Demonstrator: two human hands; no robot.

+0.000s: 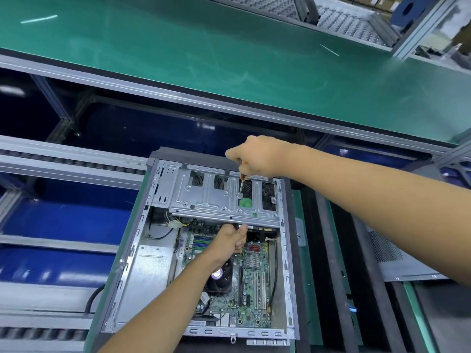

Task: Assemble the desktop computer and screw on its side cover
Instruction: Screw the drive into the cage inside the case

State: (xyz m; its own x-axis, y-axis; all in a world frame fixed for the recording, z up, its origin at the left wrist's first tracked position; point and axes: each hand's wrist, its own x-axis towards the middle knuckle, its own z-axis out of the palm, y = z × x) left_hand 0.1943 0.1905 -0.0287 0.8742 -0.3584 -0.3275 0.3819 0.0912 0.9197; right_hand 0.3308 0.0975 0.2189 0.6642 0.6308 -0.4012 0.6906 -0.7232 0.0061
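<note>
Your computer case [204, 250] lies open on its side at the 6 o'clock part of the view, motherboard [252, 276] facing up and the metal drive cage [216, 197] across its 12 o'clock end. Your right hand [257, 155] is curled round a screwdriver [242, 183], its tip down on the cage at about 1 o'clock from centre. Your left hand [230, 240] grips the cage's near edge, fingers tucked beneath it, thumb on top; the side cover [397, 261] lies at 3 o'clock, apart from the case.

Open room over the motherboard [251, 284] at the near right of the case [132, 253], while the drive cage [216, 197] blocks the far end and the power supply [150, 273] crowds the left.
</note>
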